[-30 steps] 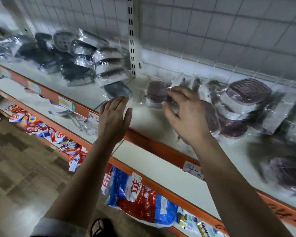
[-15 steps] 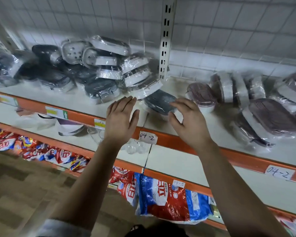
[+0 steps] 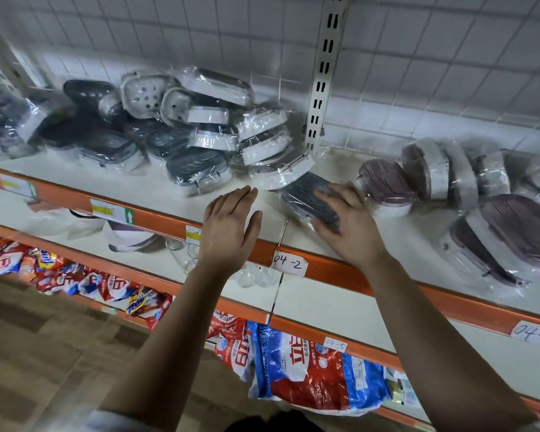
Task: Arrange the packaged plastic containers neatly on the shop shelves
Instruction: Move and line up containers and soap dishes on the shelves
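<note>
Two hands work at the upper shelf (image 3: 402,241).

Right hand (image 3: 348,227): fingers lie over one dark grey container (image 3: 306,198), thumb against its near edge, in a light grip. The container lies flat in clear wrap just right of the slotted upright (image 3: 321,73), touching the grey pile (image 3: 200,141).

Left hand (image 3: 228,226): flat, fingers straight, holding nothing, above the shelf's front lip.

Step, as judged: taking up a stray grey piece. The next move probably calls for a firmer hold, then setting it squarely among its own kind.

Count:
- Grey pile: about a dozen; overlapping wrap prevents an exact tally.
- Purple containers (image 3: 427,166): at least six, several on edge.
</note>
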The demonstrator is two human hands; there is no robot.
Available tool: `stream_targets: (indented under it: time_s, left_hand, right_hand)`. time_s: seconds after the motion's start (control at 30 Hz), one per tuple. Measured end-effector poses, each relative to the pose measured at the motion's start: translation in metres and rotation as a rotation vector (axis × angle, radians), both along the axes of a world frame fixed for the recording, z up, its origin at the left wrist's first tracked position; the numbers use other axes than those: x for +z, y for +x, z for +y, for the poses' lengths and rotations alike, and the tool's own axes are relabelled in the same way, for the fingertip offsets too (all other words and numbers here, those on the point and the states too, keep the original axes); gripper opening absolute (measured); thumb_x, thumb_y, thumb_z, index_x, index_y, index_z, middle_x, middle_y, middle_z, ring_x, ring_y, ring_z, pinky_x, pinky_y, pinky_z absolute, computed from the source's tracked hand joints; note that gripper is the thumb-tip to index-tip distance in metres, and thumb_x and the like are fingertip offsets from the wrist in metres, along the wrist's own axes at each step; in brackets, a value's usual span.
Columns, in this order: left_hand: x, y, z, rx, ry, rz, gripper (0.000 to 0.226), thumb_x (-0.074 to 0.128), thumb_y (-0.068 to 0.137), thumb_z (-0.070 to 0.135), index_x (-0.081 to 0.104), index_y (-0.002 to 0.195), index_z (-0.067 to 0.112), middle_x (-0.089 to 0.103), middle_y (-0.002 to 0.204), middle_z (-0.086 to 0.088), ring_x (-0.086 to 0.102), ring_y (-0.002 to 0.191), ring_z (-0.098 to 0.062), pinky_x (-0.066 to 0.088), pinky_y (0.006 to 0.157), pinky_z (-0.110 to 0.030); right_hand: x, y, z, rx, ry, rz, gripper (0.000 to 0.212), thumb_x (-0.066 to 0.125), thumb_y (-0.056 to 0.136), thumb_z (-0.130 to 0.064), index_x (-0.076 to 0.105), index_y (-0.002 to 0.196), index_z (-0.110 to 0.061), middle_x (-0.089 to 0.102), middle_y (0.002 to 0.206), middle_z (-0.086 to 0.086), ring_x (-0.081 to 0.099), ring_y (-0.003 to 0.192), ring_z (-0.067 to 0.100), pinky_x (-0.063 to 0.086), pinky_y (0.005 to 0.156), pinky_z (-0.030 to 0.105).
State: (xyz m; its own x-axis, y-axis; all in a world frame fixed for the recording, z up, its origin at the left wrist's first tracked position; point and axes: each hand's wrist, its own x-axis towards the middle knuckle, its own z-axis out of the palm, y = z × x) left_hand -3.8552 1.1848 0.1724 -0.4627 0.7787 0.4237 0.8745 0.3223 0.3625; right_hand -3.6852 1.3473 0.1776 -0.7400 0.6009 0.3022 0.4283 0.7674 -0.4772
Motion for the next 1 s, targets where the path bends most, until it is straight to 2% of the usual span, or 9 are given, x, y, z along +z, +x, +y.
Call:
stream_targets:
  time_s: [0.07,0.2,0.33,0.4,0.57,0.7,0.8,0.87,1.0]
  left_hand:
    - [0.000,-0.001,0.000,0.008,0.002,-0.004,0.052,0.035,0.097,0.036,0.055,0.135,0.007,0.057,0.136,-0.011,0.052,0.124,-0.029,0.034,0.106,-0.042]
    - [-0.001,-0.006,0.000,0.003,0.022,-0.006,0.046,0.043,0.097,0.029,0.055,0.135,0.006,0.056,0.136,-0.012,0.052,0.125,-0.030,0.035,0.106,-0.042]
    - [-0.001,-0.022,0.000,-0.029,0.019,0.000,0.046,0.042,0.098,0.029,0.054,0.135,0.005,0.055,0.138,-0.012,0.050,0.127,-0.030,0.034,0.109,-0.043]
    - [0.001,-0.036,-0.001,-0.057,0.029,0.025,0.045,0.044,0.098,0.028,0.054,0.135,0.005,0.055,0.137,-0.013,0.051,0.126,-0.031,0.034,0.109,-0.043]
    - [0.006,-0.091,-0.012,-0.121,0.047,0.043,0.045,0.047,0.096,0.026,0.054,0.135,0.004,0.057,0.134,-0.015,0.054,0.121,-0.035,0.038,0.105,-0.044]
    - [0.003,-0.139,-0.022,-0.139,0.006,0.076,0.046,0.050,0.095,0.024,0.054,0.133,0.000,0.055,0.135,-0.019,0.053,0.122,-0.038,0.040,0.104,-0.047]
    - [-0.003,-0.169,-0.026,-0.145,-0.060,0.059,0.048,0.048,0.100,0.025,0.045,0.142,0.001,0.042,0.148,-0.019,0.036,0.139,-0.034,0.027,0.116,-0.046]
    - [-0.007,-0.180,-0.027,-0.176,-0.085,0.038,0.049,0.046,0.101,0.027,0.043,0.143,0.002,0.039,0.151,-0.018,0.029,0.144,-0.032,0.022,0.118,-0.045]
    - [-0.005,-0.192,-0.024,-0.203,-0.048,0.019,0.051,0.062,0.091,0.037,0.056,0.129,0.002,0.052,0.130,-0.020,0.043,0.127,-0.038,0.033,0.110,-0.045]
  right_hand:
    - [-0.001,0.003,0.001,-0.004,-0.001,0.043,0.049,0.075,0.083,-0.027,0.063,0.127,-0.010,0.049,0.130,0.015,0.042,0.130,0.035,0.035,0.112,0.045]
    - [-0.002,0.009,-0.004,-0.074,0.001,0.048,0.047,0.075,0.081,-0.029,0.064,0.124,-0.013,0.045,0.129,0.012,0.045,0.124,0.031,0.034,0.108,0.029]
    - [0.001,0.016,-0.020,-0.191,0.070,0.123,0.050,0.060,0.075,-0.042,0.068,0.115,-0.012,0.051,0.122,0.010,0.049,0.116,0.032,0.033,0.101,0.025]
    - [0.003,0.018,-0.029,-0.248,0.090,0.164,0.053,0.055,0.073,-0.044,0.068,0.113,-0.012,0.052,0.122,0.010,0.050,0.115,0.031,0.035,0.101,0.028]
    - [0.005,0.008,-0.066,-0.363,0.188,0.283,0.048,0.056,0.075,-0.037,0.068,0.108,-0.004,0.056,0.116,0.016,0.044,0.113,0.018,0.043,0.097,0.048]
    - [-0.002,-0.014,-0.097,-0.427,0.254,0.303,0.045,0.057,0.078,-0.034,0.067,0.110,-0.003,0.057,0.117,0.018,0.047,0.114,0.023,0.043,0.096,0.047]
    - [-0.005,-0.034,-0.115,-0.483,0.269,0.274,0.046,0.058,0.080,-0.035,0.066,0.113,-0.003,0.057,0.119,0.018,0.052,0.115,0.031,0.040,0.098,0.042]
    - [-0.008,-0.044,-0.128,-0.508,0.277,0.269,0.047,0.059,0.080,-0.035,0.066,0.114,-0.003,0.057,0.120,0.018,0.052,0.115,0.033,0.039,0.099,0.039]
    - [-0.006,-0.058,-0.148,-0.535,0.308,0.260,0.047,0.059,0.080,-0.035,0.066,0.113,-0.003,0.057,0.120,0.018,0.053,0.113,0.033,0.042,0.097,0.041]
